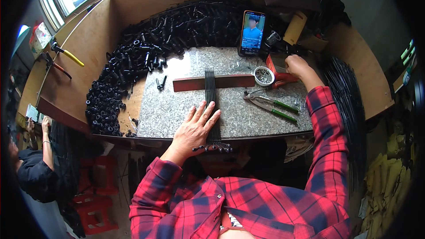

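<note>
A row of thin black rods (pixel 211 89) lies side by side across a dark red wooden strip (pixel 190 83), both on a speckled stone slab (pixel 177 110). The rods' knobbed ends stick out past the slab's near edge. My left hand (pixel 197 124) rests flat on the rods with its fingers stretched out. Farther right, my right hand (pixel 297 67) has its fingers bent together; what they hold, if anything, is hidden. Beside it are a red-handled tool (pixel 284 79) and a white cup (pixel 264 76) of small metal parts. Green-handled pliers (pixel 273 106) lie nearer me.
Black tubular parts (pixel 172 31) are heaped along the back and left. A lit phone (pixel 252 33) stands at the back. Long black rods (pixel 343 93) are piled at right. Yellow-handled pliers (pixel 67 54) hang on the left partition. Another person (pixel 37 168) sits at far left.
</note>
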The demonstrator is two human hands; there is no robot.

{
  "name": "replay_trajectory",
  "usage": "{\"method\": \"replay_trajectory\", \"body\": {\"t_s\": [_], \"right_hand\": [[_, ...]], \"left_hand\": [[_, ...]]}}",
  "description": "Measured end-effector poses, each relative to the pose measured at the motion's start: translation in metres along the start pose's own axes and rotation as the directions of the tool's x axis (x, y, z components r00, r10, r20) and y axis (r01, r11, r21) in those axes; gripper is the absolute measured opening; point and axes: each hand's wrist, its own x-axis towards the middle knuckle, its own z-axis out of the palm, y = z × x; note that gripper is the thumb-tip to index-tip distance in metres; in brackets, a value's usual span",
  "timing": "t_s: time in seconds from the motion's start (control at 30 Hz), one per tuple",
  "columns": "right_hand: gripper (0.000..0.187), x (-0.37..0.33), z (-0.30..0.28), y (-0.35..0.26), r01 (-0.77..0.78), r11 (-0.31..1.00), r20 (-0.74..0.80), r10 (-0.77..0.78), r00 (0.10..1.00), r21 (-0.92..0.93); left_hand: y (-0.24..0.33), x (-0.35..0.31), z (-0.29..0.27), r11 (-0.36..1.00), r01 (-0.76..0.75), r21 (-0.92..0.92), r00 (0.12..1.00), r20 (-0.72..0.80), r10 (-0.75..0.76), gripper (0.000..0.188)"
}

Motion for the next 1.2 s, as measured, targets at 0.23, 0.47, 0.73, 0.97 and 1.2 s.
{"method": "replay_trajectory", "body": {"t_s": [0.23, 0.47, 0.73, 0.97, 1.2], "right_hand": [[0.016, -0.01, -0.019, -0.019, 0.021, 0.999, -0.225, -0.011, 0.974, 0.041], [0.028, -0.007, -0.022, -0.139, 0.536, 0.828, -0.472, -0.411, 0.78, 0.164], [0.016, 0.002, 0.002, -0.181, 0.574, 0.814, -0.468, -0.476, 0.745, 0.085], [0.013, 0.002, 0.003, -0.183, 0.522, 0.849, -0.467, -0.431, 0.772, 0.078], [0.013, -0.001, 0.002, -0.184, 0.506, 0.857, -0.476, -0.406, 0.781, 0.1]], "left_hand": [[-0.001, 0.002, 0.004, 0.998, -0.017, 0.055, 1.0, -0.011, 0.018, 0.096], [-0.001, 0.0, 0.003, 0.999, -0.002, 0.041, 1.0, 0.009, 0.001, 0.096], [0.002, 0.001, 0.003, 1.0, 0.023, 0.014, 1.0, 0.002, -0.023, 0.073], [0.001, 0.001, 0.005, 0.999, 0.039, 0.0, 0.999, -0.024, -0.039, 0.059], [0.0, 0.001, 0.005, 0.999, 0.034, -0.025, 0.999, -0.033, -0.035, 0.058]]}}
